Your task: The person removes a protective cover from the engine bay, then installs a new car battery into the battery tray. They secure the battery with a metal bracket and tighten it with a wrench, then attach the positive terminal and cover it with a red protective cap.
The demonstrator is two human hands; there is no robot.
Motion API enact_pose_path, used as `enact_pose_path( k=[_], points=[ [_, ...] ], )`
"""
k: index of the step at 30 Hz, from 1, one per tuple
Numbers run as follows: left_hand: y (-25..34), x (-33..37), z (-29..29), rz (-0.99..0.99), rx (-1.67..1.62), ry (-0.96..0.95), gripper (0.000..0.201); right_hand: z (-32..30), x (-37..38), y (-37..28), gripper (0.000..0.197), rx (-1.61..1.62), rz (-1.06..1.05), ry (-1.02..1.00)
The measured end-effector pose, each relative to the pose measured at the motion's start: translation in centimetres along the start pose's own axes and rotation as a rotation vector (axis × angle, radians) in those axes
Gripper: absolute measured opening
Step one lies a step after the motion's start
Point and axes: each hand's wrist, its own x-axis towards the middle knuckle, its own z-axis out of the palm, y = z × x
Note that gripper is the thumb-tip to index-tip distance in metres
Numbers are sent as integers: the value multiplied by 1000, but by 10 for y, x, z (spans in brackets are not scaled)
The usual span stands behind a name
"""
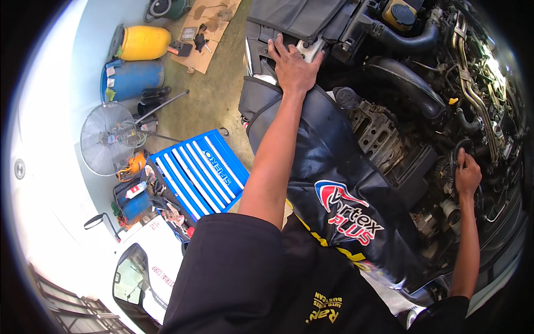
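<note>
Reaching one right hand (468,173) into one engine bay (384,133) (left hand (295,69) outspread).

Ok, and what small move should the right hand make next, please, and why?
Perhaps the right hand should feel gently for a secure hold before using force: it reaches into tight space near the metal pipes, and its contact is unclear. The left hand, spread near the black cover, may give support.

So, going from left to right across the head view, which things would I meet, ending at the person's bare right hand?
Round wire-caged grey fan, blue tool cabinet with white-edged drawers, bare left hand, thick curved black hose, bare right hand.
</note>
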Motion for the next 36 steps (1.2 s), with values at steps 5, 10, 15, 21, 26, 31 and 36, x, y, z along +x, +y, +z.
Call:
enact_pose_path(
  k=[5,10,15,21,26,31,36],
  points=[
    [9,7,-4,-46,-60,-35,76,-6,9,-3,53,-71,26,-61],
    [12,3,-7,-57,-76,-57,75,-15,3,-10,52,-21,57,-81],
    [9,4,-6,-39,-79,-39,75,-14,3,-12,50,-50,43,-42],
    [3,1,-3,-16,-36,-4,77,-10,1,-14,50,-41,1,14],
    [7,2,-4,-9,-50,-1,78,-8,3,-6,53,-40,63,4],
    [6,4,-9,-26,-108,-37,78,-11,-1,-10,49,-31,65,-22],
    [9,3,-9,-31,-85,-70,84,-15,4,-12,50,-21,52,-55]
  ],
)
